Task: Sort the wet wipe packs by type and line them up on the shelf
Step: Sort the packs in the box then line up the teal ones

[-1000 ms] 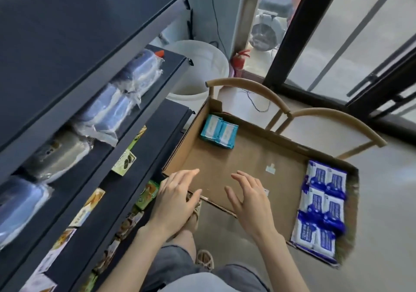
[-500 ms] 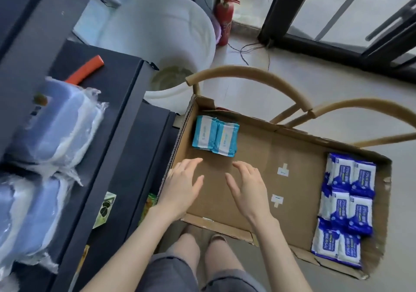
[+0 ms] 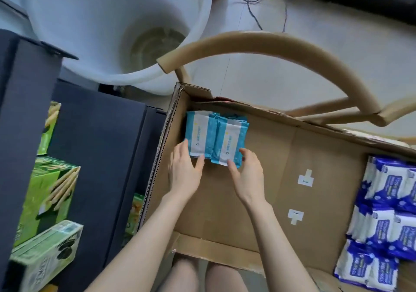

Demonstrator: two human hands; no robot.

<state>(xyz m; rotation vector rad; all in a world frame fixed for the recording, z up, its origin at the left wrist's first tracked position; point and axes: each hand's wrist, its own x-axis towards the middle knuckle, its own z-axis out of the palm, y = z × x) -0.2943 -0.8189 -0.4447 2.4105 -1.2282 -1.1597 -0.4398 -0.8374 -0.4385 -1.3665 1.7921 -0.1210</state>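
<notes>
Two light blue and white wet wipe packs (image 3: pixel 216 136) lie side by side in the far left corner of a shallow cardboard box (image 3: pixel 281 179). My left hand (image 3: pixel 183 172) touches the near edge of the left pack, thumb against its front. My right hand (image 3: pixel 246 174) touches the near edge of the right pack, fingers spread around its corner. Neither hand has lifted a pack. Several dark blue and white wet wipe packs (image 3: pixel 387 224) are stacked at the box's right end.
The dark shelf unit (image 3: pixel 96 156) stands left of the box, with green boxes (image 3: pixel 47 192) on its lower levels. A white tub (image 3: pixel 112 28) sits behind it. The box rests on a chair with a curved wooden backrest (image 3: pixel 270 44). Cables lie on the floor beyond.
Both hands have moved forward from the near edge of the box to the light blue packs. The view has tilted down and closer to the box.
</notes>
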